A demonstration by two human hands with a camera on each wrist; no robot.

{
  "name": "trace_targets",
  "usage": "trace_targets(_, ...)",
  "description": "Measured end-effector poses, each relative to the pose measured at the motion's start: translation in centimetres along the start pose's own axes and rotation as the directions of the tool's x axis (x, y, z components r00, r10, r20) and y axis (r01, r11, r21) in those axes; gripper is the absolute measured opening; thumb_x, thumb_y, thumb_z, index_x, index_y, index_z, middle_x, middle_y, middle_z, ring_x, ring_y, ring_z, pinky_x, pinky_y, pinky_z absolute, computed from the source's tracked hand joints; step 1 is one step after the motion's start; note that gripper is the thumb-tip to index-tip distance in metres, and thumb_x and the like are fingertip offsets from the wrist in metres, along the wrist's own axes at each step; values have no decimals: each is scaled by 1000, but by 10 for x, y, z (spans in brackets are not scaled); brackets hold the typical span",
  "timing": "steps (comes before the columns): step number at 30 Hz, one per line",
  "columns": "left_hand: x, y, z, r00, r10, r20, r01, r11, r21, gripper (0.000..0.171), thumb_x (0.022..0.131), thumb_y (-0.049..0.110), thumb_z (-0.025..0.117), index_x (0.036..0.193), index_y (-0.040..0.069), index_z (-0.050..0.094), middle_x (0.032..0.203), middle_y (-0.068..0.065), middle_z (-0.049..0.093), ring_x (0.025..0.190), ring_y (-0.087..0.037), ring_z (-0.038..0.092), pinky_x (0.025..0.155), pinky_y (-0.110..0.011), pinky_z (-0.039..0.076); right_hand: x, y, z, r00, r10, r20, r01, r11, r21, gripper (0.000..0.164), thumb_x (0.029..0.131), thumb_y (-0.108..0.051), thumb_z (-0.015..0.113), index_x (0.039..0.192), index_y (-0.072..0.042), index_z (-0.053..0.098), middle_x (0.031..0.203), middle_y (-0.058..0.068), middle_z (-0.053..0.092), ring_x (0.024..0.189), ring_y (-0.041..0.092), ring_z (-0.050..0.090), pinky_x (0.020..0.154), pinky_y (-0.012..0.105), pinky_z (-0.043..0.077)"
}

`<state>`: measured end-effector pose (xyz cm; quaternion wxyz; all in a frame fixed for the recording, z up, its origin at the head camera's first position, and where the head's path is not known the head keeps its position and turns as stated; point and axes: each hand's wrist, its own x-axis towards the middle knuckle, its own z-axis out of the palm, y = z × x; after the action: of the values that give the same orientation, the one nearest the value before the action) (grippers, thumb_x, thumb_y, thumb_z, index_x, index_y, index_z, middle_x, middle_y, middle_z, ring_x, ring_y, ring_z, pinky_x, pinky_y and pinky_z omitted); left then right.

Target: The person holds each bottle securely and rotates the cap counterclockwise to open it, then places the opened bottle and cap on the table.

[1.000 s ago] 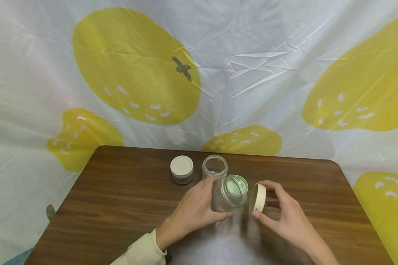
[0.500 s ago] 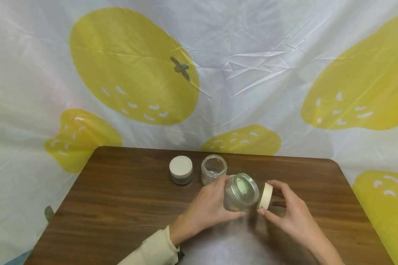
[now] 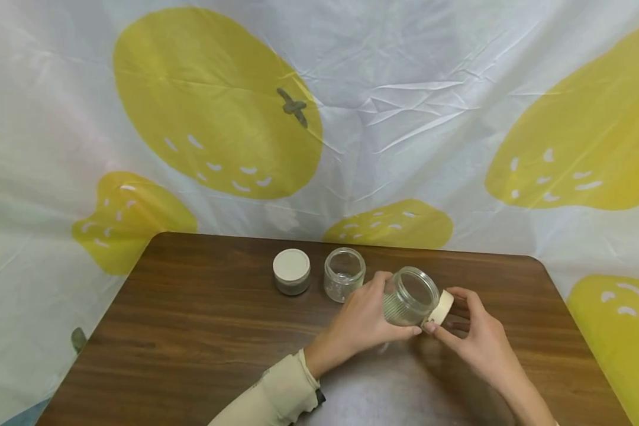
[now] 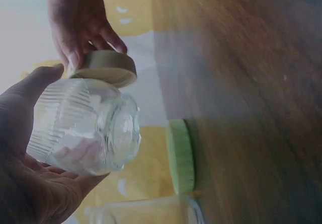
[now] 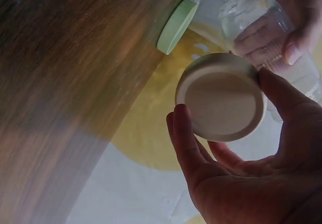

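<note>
My left hand [image 3: 358, 322] grips a clear ribbed glass jar [image 3: 402, 307] round its side, tilted above the table with its uncovered mouth up and to the right. A cream lid [image 3: 441, 309] is pinched by its edge between the thumb and fingers of my right hand [image 3: 481, 349]. That lid stands on edge beside the jar's rim, off the mouth; whether the two touch I cannot tell. In the right wrist view the flat outer face of the cream lid [image 5: 219, 100] shows. A green lid [image 4: 180, 156] lies on the table past the held jar, mostly hidden in the head view.
A second clear glass jar [image 3: 344, 278] stands uncovered near the back of the brown wooden table [image 3: 202, 319]. Left of it is a short jar with a white lid [image 3: 291, 266]. A cloth with yellow fruit prints [image 3: 394, 148] hangs behind the table edge.
Both hands have moved to the right, the left one further, bringing the jar close to the cream lid. The jar's mouth has turned more upward. The jars at the back have not moved.
</note>
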<state>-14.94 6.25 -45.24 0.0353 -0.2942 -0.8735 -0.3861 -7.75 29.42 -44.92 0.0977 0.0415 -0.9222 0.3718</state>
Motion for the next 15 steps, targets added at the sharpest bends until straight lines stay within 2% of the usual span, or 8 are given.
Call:
trace_targets(5, 12, -2, 11, 1000, -24, -4, 24, 1000, -5, 92, 69, 56, 95, 138, 14, 50, 120, -1, 72, 106, -13, 72, 87, -19, 57, 2, 7, 0, 998, 60, -2, -60, 998, -12, 80, 85, -25, 90, 146, -4, 43, 131, 33, 66, 104, 44, 76, 83, 46, 65)
trace_targets(12, 25, 4, 24, 998, -53, -26, 53, 998, -22, 95, 64, 65, 94, 134, 19, 50, 118, 0, 73, 106, -12, 73, 86, -24, 59, 4, 14, -2, 994, 102, -36, -104, 993, -49, 81, 83, -17, 91, 144, 4, 40, 128, 39, 64, 105, 50, 75, 82, 49, 64)
trace_targets(15, 31, 6, 30, 999, -49, -20, 49, 998, -31, 95, 63, 65, 95, 134, 19, 49, 119, 2, 73, 106, -10, 72, 85, -21, 58, 6, 17, -7, 989, 147, -3, -146, 987, -73, 83, 87, -21, 88, 145, 7, 36, 131, 43, 61, 109, 52, 73, 85, 51, 63)
